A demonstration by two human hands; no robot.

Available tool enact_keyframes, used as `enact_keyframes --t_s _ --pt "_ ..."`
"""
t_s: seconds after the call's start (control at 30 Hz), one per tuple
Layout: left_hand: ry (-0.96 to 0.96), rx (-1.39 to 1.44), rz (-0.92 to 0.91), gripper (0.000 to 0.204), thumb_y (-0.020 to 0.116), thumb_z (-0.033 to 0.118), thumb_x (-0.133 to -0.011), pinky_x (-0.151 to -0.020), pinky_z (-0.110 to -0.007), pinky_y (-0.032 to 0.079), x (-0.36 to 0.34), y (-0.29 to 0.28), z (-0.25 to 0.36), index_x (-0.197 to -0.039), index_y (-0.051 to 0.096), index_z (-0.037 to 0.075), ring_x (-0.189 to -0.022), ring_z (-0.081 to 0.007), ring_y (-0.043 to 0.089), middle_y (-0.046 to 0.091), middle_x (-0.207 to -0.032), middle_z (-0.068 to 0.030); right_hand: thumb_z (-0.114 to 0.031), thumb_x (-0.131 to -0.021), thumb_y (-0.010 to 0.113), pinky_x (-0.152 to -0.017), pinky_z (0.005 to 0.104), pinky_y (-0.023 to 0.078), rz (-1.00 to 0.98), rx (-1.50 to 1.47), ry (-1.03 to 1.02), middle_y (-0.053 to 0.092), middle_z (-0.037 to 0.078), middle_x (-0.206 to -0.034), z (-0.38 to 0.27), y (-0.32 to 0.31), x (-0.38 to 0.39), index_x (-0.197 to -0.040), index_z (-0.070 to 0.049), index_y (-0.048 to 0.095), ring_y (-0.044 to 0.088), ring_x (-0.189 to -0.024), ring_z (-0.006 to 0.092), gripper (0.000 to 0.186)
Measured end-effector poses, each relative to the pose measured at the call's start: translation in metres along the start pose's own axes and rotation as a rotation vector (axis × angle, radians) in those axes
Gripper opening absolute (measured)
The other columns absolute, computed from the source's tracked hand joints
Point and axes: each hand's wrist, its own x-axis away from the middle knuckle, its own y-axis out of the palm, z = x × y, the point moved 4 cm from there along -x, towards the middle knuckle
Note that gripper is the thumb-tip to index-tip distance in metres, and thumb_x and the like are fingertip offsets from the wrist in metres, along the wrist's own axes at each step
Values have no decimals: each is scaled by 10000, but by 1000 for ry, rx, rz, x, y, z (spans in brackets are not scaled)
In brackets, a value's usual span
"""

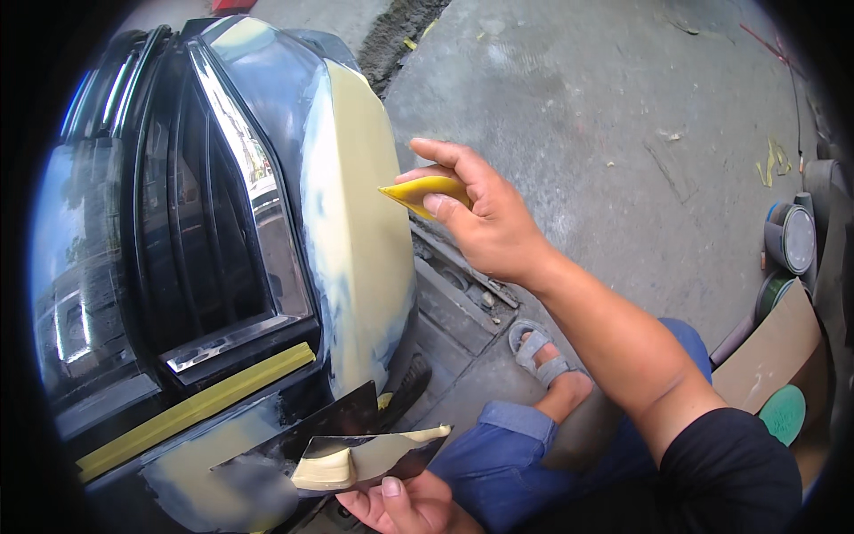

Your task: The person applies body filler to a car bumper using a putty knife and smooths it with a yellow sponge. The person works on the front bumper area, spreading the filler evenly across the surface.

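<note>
In my right hand [485, 209] a yellow plastic putty spreader [433, 190] is pinched between thumb and fingers. Its pointed corner overlaps the outer edge of a curved car panel [360, 214]; whether it touches is hard to tell. Cream filler covers much of that panel, with whitish smears along its borders. Lower down, my left hand [400, 505] grips a dark, flat mixing plate [391, 456] from beneath. A thick lump of cream putty [325, 469] lies on the plate's left part, and more is smeared along its upper edge.
Chrome trim [258, 178] frames the black car's window. Yellow masking tape [196, 409] runs below it, above another filled patch [222, 463]. A paint can [790, 238], cardboard [769, 343] and a green disc [783, 415] sit at right. My sandalled foot [541, 349] rests on the concrete floor [569, 98].
</note>
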Motion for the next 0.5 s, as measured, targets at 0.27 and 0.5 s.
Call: enact_keyframes --t_s 0.27,0.5 --pt "-129 39 -31 702 470 5 -793 -1136 -437 320 -10 23 -6 -1444 247 -138 -1317 -352 437 416 -1419 -273 -62 -916 590 -1020 355 441 -57 -504 247 600 164 -1263 -31 -11 30 -1415 8 362 566 -1180 200 554" --pt "-324 156 -44 653 467 -9 -803 -1122 -411 332 -24 60 2 -1424 293 -115 -1283 -297 467 471 -1371 -218 -53 -919 614 -1060 429 430 -75 -811 255 598 223 -1259 -83 1 107 -1438 -9 320 574 -1207 274 598"
